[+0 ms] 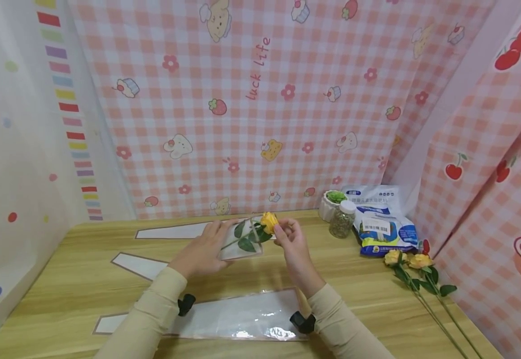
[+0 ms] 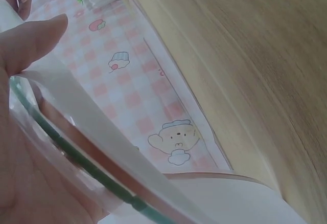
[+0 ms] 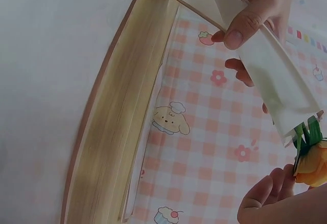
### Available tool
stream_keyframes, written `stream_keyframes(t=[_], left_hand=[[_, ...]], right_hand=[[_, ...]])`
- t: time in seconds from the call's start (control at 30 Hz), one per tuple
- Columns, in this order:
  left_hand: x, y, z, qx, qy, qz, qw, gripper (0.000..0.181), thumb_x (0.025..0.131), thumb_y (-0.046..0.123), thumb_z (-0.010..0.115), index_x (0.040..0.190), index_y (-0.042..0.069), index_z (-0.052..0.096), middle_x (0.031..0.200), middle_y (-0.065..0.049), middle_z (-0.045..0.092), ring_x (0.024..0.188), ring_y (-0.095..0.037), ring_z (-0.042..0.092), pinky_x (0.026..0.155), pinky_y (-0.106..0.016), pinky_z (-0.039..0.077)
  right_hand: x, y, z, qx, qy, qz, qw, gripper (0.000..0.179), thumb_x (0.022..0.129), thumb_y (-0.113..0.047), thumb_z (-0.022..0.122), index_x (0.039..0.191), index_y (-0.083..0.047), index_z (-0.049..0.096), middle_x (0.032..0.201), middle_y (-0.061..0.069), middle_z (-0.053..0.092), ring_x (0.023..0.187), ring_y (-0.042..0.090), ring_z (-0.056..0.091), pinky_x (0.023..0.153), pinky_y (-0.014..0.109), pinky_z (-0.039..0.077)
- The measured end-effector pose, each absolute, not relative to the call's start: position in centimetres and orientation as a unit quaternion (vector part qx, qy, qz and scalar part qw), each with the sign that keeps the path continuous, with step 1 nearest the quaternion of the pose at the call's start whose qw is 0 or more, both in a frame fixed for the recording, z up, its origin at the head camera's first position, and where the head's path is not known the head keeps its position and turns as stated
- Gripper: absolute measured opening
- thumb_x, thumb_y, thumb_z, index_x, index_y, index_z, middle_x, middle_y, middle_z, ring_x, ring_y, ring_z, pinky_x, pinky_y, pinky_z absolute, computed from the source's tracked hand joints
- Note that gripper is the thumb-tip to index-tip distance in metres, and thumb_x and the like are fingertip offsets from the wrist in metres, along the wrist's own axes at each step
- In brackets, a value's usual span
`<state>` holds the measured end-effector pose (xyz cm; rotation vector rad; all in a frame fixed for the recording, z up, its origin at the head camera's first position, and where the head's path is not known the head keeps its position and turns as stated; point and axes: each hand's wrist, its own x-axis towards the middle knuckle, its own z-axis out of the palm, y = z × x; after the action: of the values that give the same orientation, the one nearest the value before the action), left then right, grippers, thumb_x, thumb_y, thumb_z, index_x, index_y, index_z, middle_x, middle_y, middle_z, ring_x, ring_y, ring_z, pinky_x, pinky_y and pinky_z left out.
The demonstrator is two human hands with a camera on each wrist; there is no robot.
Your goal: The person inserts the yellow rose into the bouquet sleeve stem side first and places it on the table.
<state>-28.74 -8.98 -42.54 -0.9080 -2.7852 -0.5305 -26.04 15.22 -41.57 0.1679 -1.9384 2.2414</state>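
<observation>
My left hand [image 1: 199, 252] grips a clear-fronted, white-backed flower sleeve [image 3: 276, 86], thumb on one face and fingers behind it. Inside the sleeve lies a yellow rose [image 1: 268, 222], its green stem [image 2: 76, 155] showing through the film beside the left palm. The bloom and some leaves stick out of the wide end. At that bloom, my right hand [image 1: 293, 244] has its thumb and curled fingers pinching the edge of the petals. Both hands are raised over the far part of the wooden table [image 1: 63, 269].
More flat sleeves lie about: a far one [image 1: 166, 231], a middle one [image 1: 139, 265] and a near one [image 1: 242, 316] under my forearms. At the back right stand a potted succulent [image 1: 332, 199], a lidded jar [image 1: 342, 223] and plastic packets [image 1: 377, 244]. Two yellow roses [image 1: 421, 261] lie at the right.
</observation>
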Motion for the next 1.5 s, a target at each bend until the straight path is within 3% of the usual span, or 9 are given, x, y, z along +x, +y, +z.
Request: stream_keyframes(t=[0.13,0.3,0.47,0.73,1.13,1.5], left_hand=[[-28.6,-8.9,-42.6,-0.304,-0.933,-0.178,0.076,0.099,0.084,0.033,0.081,0.160,0.018,0.020,0.130,-0.011,0.044,0.109,-0.023,0.044,0.084,-0.041,0.054],[-28.4,-9.0,-42.5,-0.309,-0.932,-0.173,0.080,0.099,0.084,0.032,0.081,0.160,0.019,0.020,0.126,-0.010,0.043,0.108,-0.023,0.044,0.084,-0.039,0.054],[-28.3,-9.0,-42.4,-0.307,-0.934,-0.166,0.076,0.100,0.084,0.031,0.082,0.161,0.020,0.020,0.126,-0.009,0.044,0.110,-0.023,0.044,0.086,-0.040,0.055],[-28.3,-8.9,-42.5,-0.318,-0.932,-0.152,0.086,0.097,0.083,0.030,0.083,0.159,0.021,0.024,0.122,-0.006,0.045,0.109,-0.021,0.045,0.085,-0.037,0.054],[-28.4,-8.6,-42.4,-0.324,-0.931,-0.141,0.089,0.096,0.082,0.030,0.084,0.158,0.016,0.028,0.124,-0.007,0.045,0.111,-0.022,0.047,0.092,-0.042,0.054],[-28.5,-8.3,-42.3,-0.304,-0.940,-0.116,0.099,0.098,0.082,0.035,0.083,0.160,0.017,0.025,0.129,-0.010,0.046,0.114,-0.025,0.048,0.085,-0.051,0.051]], right_hand=[[-26.0,15.2,-41.5,0.053,-0.654,0.750,0.085,0.028,0.105,-0.017,0.056,0.125,0.001,0.046,0.119,0.009,0.063,0.102,0.012,0.060,0.096,0.040,0.048],[-26.3,15.7,-41.3,0.069,-0.666,0.738,0.080,0.033,0.104,-0.014,0.058,0.131,0.005,0.048,0.118,0.008,0.060,0.100,0.011,0.059,0.089,0.030,0.050],[-26.5,17.3,-41.0,0.096,-0.714,0.692,0.040,0.035,0.103,-0.011,0.059,0.134,0.004,0.057,0.118,0.011,0.064,0.099,0.012,0.061,0.083,0.025,0.052],[-26.6,18.7,-40.4,0.131,-0.751,0.647,-0.013,0.037,0.102,-0.014,0.062,0.135,0.003,0.058,0.119,0.013,0.066,0.104,0.016,0.063,0.090,0.028,0.052],[-26.3,18.4,-40.3,0.128,-0.781,0.612,-0.004,0.034,0.098,-0.013,0.067,0.130,0.000,0.063,0.114,0.013,0.067,0.099,0.020,0.061,0.082,0.029,0.053],[-26.4,17.5,-40.3,0.124,-0.801,0.585,-0.020,0.026,0.099,-0.014,0.067,0.120,0.002,0.066,0.112,0.014,0.066,0.094,0.018,0.061,0.079,0.028,0.051]])
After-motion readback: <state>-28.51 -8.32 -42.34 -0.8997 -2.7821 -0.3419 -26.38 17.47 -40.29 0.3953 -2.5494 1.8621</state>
